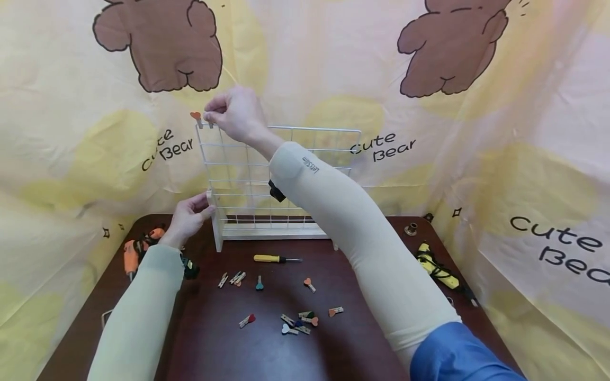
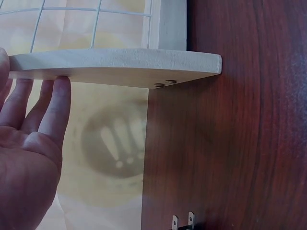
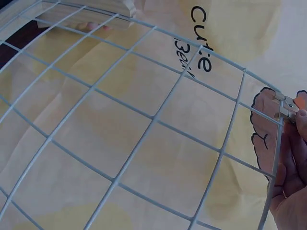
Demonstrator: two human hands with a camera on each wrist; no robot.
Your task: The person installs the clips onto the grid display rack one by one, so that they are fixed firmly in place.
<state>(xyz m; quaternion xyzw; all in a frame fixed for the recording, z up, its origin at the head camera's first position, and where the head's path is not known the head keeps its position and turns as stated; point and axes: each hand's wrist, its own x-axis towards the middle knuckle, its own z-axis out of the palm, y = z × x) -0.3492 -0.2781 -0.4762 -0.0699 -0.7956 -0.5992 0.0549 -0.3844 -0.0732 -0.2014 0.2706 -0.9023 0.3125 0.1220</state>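
Note:
A white wire grid (image 1: 281, 164) stands upright in a wooden base (image 1: 271, 231). My right hand (image 1: 239, 114) is at the grid's top wire near its left corner, pinching a small wooden clothespin (image 1: 211, 125) that is mostly hidden by the fingers. Just left of it, a clothespin with an orange heart (image 1: 195, 116) sits clipped at the corner. In the right wrist view, metal and wood of a clothespin (image 3: 288, 106) show at the wire beside the fingertips. My left hand (image 1: 188, 219) grips the wooden side post (image 2: 115, 59), thumb on one side and fingers on the other.
Several heart clothespins (image 1: 299, 323) lie scattered on the dark table (image 1: 214, 338). A yellow screwdriver (image 1: 269, 259) lies before the base. Orange tools (image 1: 131, 256) are at the left edge; a yellow tool with black cord (image 1: 436, 267) and a metal fitting (image 1: 411, 228) are at right.

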